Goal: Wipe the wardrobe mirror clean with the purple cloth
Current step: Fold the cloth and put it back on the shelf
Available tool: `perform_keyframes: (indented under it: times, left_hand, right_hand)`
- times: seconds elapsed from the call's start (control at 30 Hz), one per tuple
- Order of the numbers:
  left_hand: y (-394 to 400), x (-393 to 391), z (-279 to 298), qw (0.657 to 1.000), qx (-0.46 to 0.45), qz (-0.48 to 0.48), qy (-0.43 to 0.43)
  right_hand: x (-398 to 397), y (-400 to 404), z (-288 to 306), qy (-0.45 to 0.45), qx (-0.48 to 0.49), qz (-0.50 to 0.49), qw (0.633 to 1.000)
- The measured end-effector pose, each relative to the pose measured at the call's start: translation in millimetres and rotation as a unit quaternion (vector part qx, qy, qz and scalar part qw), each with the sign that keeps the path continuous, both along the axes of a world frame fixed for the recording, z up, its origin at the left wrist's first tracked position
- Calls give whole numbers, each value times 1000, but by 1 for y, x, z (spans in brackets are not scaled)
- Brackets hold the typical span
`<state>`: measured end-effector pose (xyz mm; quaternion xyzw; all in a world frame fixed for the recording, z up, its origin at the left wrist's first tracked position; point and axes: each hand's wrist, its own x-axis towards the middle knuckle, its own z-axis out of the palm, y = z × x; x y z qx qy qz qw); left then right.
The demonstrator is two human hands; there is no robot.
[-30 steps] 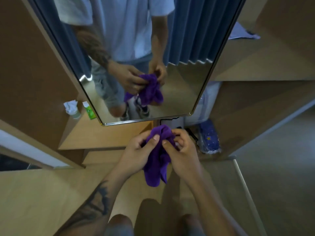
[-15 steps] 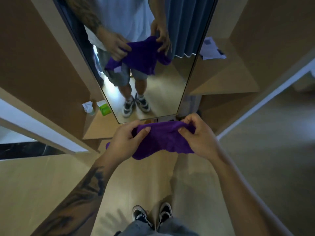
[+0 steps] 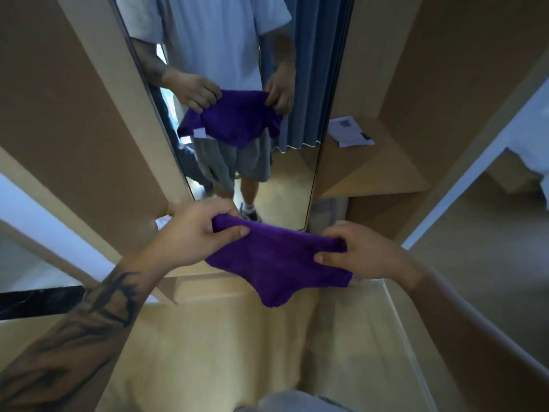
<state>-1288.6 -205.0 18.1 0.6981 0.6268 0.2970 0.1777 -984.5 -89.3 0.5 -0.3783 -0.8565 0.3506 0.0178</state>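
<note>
A pale wooden shelf (image 3: 383, 171) juts out to the right of the wardrobe mirror (image 3: 297, 173), and white printed papers (image 3: 349, 132) lie flat on it near its back corner. Below, the light wood floor (image 3: 225, 352) runs up to the wardrobe's base

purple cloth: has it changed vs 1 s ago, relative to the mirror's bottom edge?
Yes. The purple cloth was bunched between the hands just below the mirror edge; now it is stretched wide between left hand and right hand, overlapping that edge.
</note>
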Motion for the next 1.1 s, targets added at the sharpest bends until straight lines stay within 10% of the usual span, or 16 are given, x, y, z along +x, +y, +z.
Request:
perform_keyframes:
  times: [0.33, 0.6, 1.1]
  left_hand:
    - [-13, -11, 30, 999, -10, 52, -11]
    - [-30, -17, 35, 992, -66, 83, -66]
    - [-52, 0, 47, 976, -174, 63, -118]
  right_hand:
    - [-1, 1, 43, 122, -41, -87, 988]
    - [9, 8, 50, 42, -63, -41, 996]
    - [-37, 4, 15, 245, 227, -220, 917]
